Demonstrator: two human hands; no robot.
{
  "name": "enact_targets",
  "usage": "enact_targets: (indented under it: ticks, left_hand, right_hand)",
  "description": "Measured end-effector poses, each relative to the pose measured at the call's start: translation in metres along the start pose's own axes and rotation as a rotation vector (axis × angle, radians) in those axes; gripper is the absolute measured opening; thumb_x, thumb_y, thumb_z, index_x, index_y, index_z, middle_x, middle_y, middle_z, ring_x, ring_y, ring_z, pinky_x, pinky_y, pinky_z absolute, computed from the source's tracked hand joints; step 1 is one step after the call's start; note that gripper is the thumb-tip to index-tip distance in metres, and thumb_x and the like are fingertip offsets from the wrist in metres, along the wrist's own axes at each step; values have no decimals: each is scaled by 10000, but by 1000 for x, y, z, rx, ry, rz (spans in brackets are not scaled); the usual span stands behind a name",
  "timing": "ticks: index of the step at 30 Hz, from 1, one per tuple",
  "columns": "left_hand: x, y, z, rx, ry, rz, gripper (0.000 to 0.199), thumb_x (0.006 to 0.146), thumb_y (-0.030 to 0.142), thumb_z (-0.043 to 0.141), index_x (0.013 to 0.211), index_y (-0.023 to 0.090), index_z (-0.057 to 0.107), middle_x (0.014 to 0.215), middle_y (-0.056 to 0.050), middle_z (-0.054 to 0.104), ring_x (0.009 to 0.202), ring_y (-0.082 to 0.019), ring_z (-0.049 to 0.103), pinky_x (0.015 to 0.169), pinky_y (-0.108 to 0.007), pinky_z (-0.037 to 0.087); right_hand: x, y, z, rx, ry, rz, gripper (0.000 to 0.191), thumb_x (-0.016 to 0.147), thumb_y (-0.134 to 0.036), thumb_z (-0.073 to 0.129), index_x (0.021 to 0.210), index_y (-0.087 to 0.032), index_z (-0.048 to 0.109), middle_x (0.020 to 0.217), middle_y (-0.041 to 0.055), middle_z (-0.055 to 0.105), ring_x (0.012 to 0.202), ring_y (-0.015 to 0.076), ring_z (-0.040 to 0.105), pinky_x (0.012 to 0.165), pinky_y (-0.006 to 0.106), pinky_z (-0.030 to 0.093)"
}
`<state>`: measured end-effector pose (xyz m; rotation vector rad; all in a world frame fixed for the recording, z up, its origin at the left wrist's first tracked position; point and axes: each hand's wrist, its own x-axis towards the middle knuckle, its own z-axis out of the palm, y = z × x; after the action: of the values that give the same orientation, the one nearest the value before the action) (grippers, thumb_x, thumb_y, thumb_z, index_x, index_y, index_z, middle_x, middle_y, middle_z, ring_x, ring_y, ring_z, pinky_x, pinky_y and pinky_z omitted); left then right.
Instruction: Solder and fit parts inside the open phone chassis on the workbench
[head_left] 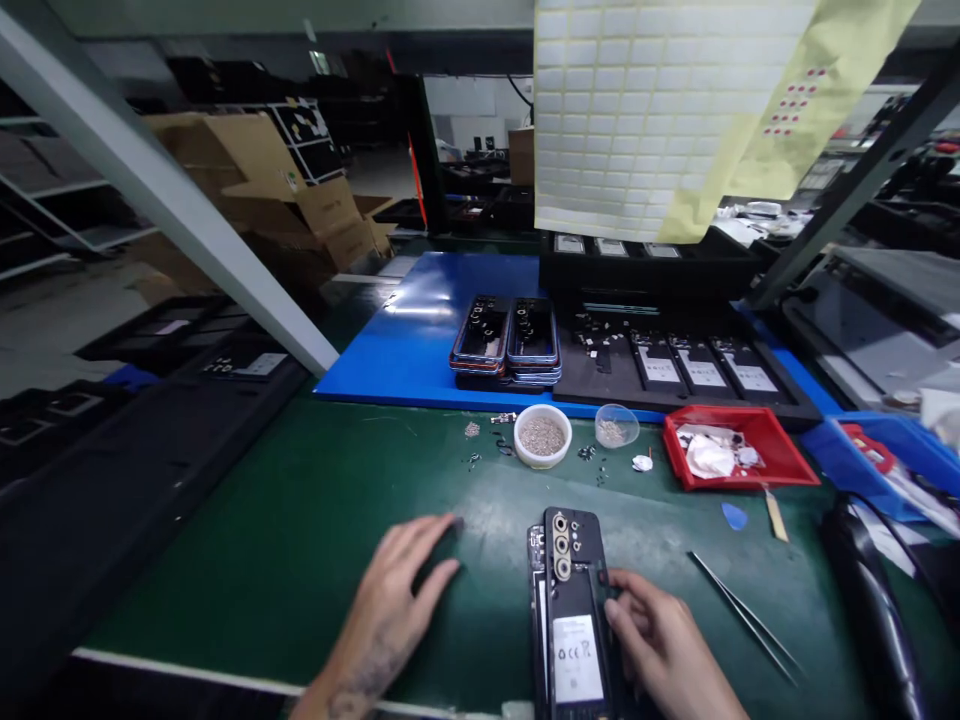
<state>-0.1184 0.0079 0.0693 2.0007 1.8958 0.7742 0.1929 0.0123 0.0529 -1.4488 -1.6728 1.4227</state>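
An opened smartphone (575,635) with a white-labelled battery and a strip of three camera rings is at the front middle of the green mat, its lower end cut off by the view. Part of a second layer shows along its left side. My right hand (660,640) pinches the phone's right edge between thumb and fingers. My left hand (401,585) is empty, left of the phone and apart from it, with thumb and fingers spread above the mat. Steel tweezers (742,615) lie to the right of my right hand.
Behind the phone stand a white tub of screws (542,437), a clear cup (616,427) and a red bin (739,447). Stacked phone frames (506,340) and a black tray (682,375) sit farther back. A blue pick (734,516) and black tool (874,610) lie right.
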Motion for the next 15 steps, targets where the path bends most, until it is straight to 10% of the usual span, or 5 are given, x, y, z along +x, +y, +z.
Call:
enact_targets:
  ticks: [7,15]
  left_hand:
    - [22,-49,-17,249,-12,247,283,922,372,470,1032,198,664,1112,-114,633,1040,-283,586,869,-435,525]
    - [-55,29,14,-104,-16,410,261,929,415,497,1027,226,649,907,-57,683,873,-181,640,761,-228,529]
  right_hand:
    - [2,-18,-4,-74,5,16,352,912,-384,406,1057,-113,577,602,-31,473,480,157,495,467,256,387]
    - [6,-18,-6,-86,24,4,313,906,-343,423,1015,-99,586,577,-38,471,481,146,464,462,246,354]
